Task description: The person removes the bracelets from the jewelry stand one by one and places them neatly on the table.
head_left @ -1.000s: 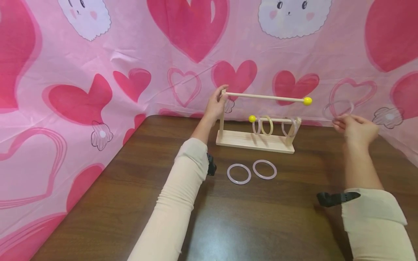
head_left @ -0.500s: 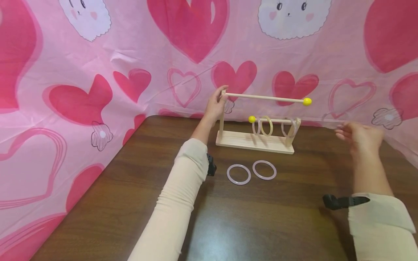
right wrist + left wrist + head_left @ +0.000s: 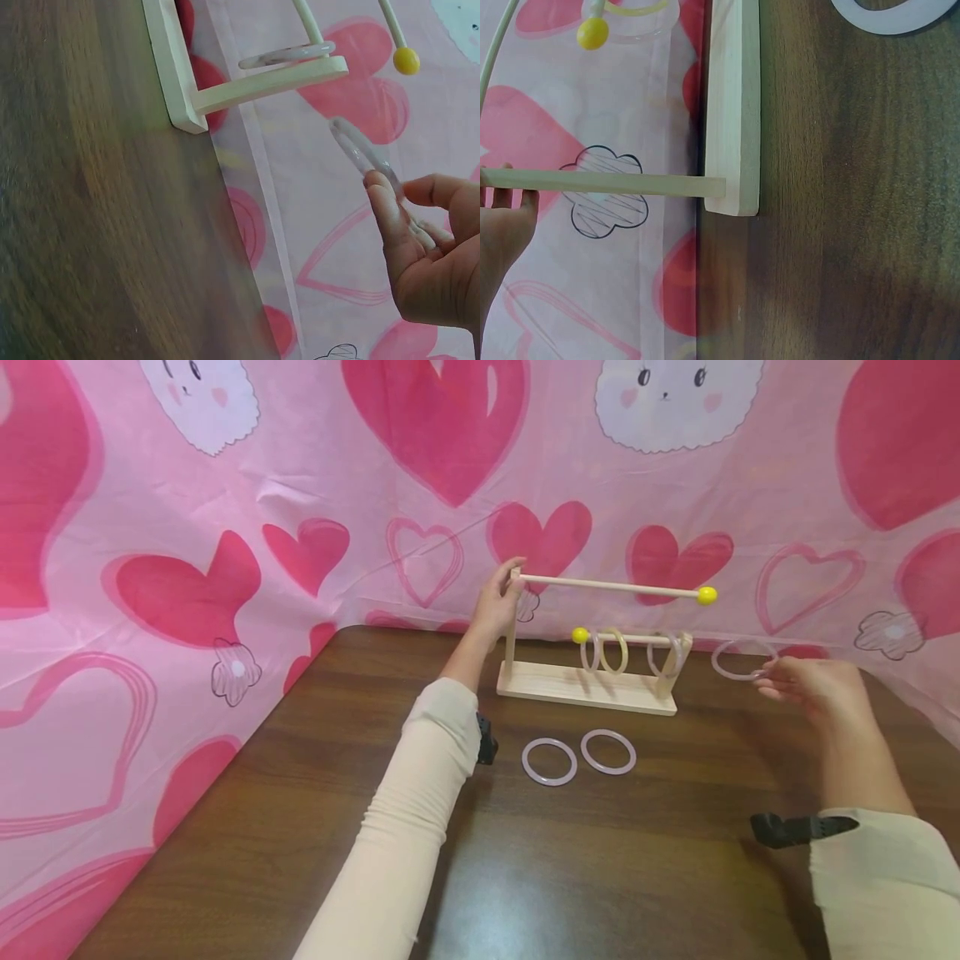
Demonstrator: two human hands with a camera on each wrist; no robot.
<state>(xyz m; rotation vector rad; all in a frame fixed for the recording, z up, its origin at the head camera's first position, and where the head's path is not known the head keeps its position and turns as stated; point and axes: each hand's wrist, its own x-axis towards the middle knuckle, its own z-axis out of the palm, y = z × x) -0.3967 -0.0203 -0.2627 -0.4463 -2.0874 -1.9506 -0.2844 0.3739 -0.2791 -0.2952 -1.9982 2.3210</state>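
"Two hands are showing over the brown table; which parts is each one holding?"

"The left hand is gripping the top of the tall post, at the left end of the wooden stand; its fingers are curling behind the wood in the left wrist view. The right hand is pinching a translucent ring between thumb and fingers, by one edge."

"Where is that pinched ring sitting relative to the stand?"

"It is hovering to the right of the stand, near the short post but apart from it, with most of its loop extending toward the post."

"What is the lower rod carrying?"

"A pale purple ring is hanging next to the yellow knob at the rod's free end, and a yellow ring is hanging just beside it. Pale ringwork is also hanging near the short post; whether one ring or more is hanging there, I cannot tell."

"And below, and above?"

"A left-lying ring and a right-lying ring, both light purple, are resting flat on the table before the stand, side by side. The upper rod is running from the tall post to a yellow ball. Heart-printed pink cloth is forming the background."
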